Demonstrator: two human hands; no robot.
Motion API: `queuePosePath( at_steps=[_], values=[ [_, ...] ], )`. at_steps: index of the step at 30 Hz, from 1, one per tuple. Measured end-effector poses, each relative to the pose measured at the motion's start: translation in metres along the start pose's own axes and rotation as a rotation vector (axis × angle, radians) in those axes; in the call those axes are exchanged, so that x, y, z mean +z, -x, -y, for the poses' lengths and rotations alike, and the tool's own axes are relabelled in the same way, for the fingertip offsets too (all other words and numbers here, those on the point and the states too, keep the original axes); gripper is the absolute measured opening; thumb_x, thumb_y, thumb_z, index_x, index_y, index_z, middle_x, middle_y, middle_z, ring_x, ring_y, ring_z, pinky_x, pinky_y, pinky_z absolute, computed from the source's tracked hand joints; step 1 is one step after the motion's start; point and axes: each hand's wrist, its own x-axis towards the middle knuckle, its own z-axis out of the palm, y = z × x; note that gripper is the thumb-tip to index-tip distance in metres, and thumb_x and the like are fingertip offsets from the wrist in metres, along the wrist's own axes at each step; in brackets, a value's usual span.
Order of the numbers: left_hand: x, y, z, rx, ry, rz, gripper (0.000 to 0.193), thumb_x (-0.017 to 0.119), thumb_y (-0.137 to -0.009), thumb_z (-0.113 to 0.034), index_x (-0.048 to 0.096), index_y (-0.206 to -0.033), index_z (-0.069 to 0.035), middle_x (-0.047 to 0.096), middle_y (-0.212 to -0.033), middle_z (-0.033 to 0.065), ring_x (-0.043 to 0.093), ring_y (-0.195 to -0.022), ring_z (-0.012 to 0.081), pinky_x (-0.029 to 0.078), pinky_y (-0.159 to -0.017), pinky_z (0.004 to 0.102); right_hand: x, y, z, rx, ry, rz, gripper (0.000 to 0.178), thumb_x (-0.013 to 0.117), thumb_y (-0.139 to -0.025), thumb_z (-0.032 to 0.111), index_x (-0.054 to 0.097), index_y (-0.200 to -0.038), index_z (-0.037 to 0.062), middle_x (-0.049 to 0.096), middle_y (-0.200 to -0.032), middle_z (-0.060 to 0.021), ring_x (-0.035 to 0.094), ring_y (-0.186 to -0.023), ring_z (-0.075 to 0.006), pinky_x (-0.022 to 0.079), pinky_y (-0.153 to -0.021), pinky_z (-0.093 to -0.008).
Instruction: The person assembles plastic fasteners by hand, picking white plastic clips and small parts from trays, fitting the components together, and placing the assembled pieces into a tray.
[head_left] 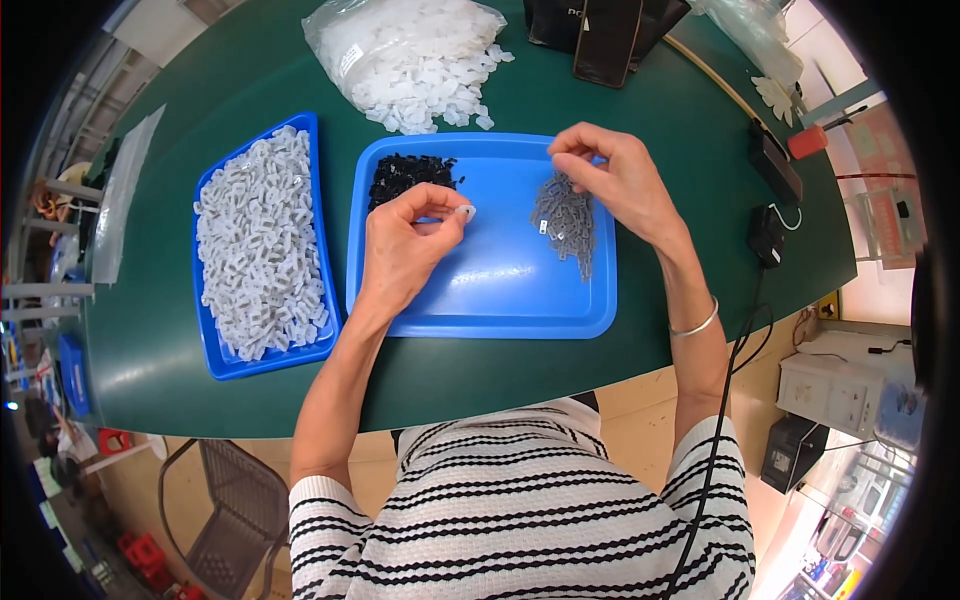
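Note:
My left hand pinches a small white plastic piece between thumb and fingertip, over the blue tray. Just beyond that hand lies a heap of small black parts in the tray's far left corner. Over the tray's right side is my right hand, its thumb and index finger close together. Whether anything sits between those fingertips is too small to make out. Beneath it spreads a pile of small grey parts.
To the left, a narrower blue tray is full of light grey plastic pieces. An open plastic bag spills flat white pieces at the back. A dark phone leans against a black bag. A black cable hangs at right.

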Motion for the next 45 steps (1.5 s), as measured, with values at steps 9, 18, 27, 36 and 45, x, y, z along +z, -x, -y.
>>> queuePosePath(
  at_steps=[9, 18, 27, 36, 45],
  values=[
    [0.005, -0.001, 0.001, 0.047, -0.092, 0.005, 0.013, 0.067, -0.084, -0.003, 0.07, -0.096, 0.0, 0.068, -0.082, 0.0029, 0.061, -0.075, 0.0069, 0.052, -0.07, 0.0222, 0.022, 0.019, -0.025, -0.38, 0.457, 0.104, 0.008, 0.067, -0.08, 0.005, 0.067, -0.088, 0.0019, 0.063, -0.087, -0.0094, 0.06, -0.081, -0.0273, 0.05, -0.074, -0.0353],
    [0.007, 0.001, 0.0, 0.005, -0.066, 0.041, 0.013, 0.068, -0.083, -0.003, 0.07, -0.095, 0.0, 0.068, -0.082, 0.0038, 0.061, -0.074, 0.0066, 0.052, -0.069, 0.0214, 0.032, 0.021, -0.023, -0.457, 0.581, 0.192, 0.02, 0.064, -0.066, -0.002, 0.064, -0.086, 0.0, 0.055, -0.088, -0.014, 0.056, -0.091, -0.0313, 0.052, -0.076, -0.0393],
    [0.008, 0.002, 0.003, 0.006, -0.075, 0.03, 0.012, 0.069, -0.083, -0.004, 0.07, -0.093, 0.0, 0.068, -0.079, 0.0046, 0.062, -0.073, 0.0074, 0.053, -0.067, 0.0218, 0.036, 0.016, -0.024, -0.481, 0.651, 0.242, 0.017, 0.062, -0.065, -0.005, 0.06, -0.082, -0.0023, 0.054, -0.087, -0.0154, 0.056, -0.088, -0.0333, 0.052, -0.074, -0.0406],
    [0.008, 0.003, 0.006, 0.062, -0.129, 0.026, 0.011, 0.065, -0.085, -0.006, 0.069, -0.094, 0.001, 0.068, -0.08, 0.0049, 0.063, -0.072, 0.0095, 0.053, -0.067, 0.0237, 0.04, 0.014, 0.002, -0.349, 0.251, 0.113, 0.006, 0.06, -0.081, 0.003, 0.059, -0.086, -0.0017, 0.061, -0.086, -0.0154, 0.059, -0.081, -0.0333, 0.049, -0.07, -0.04],
    [0.007, 0.001, 0.0, -0.066, 0.09, 0.08, 0.012, 0.062, -0.091, -0.004, 0.066, -0.101, 0.001, 0.067, -0.088, 0.0047, 0.066, -0.082, 0.0114, 0.054, -0.068, 0.0236, 0.051, 0.008, 0.011, -0.107, -0.094, 0.172, 0.007, 0.065, -0.086, 0.001, 0.062, -0.09, -0.0036, 0.064, -0.082, -0.0069, 0.061, -0.073, -0.011, 0.05, -0.066, -0.0231]
  ],
)
